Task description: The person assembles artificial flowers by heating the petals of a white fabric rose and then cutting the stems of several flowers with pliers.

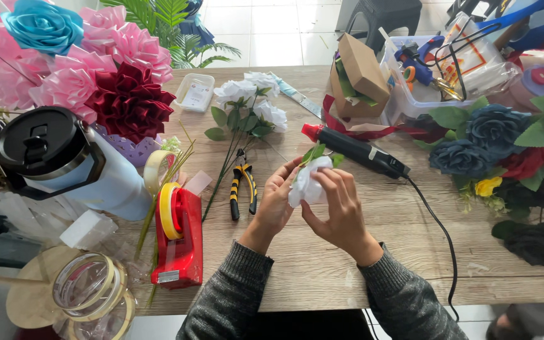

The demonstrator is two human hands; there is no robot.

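Both my hands meet over the middle of the wooden table (322, 271), holding a white fabric flower (307, 184) with green leaves at its top. My left hand (277, 200) cups it from the left and below. My right hand (340, 204) grips it from the right, thumb and fingers pressed on the petals. Just behind the flower lies a black glue gun (355, 150) with a red tip, its cable (439, 233) running off the table's near edge. Yellow-handled pliers (242, 189) lie left of my left hand.
A red tape dispenser (177, 236) stands at the front left beside a lidded tumbler (64, 160) and tape rolls (92, 289). White roses (250, 104) lie behind the pliers. Pink, red and blue paper flowers (96, 69) fill the far left; dark blue roses (480, 141) and a tool tub (423, 69) the right.
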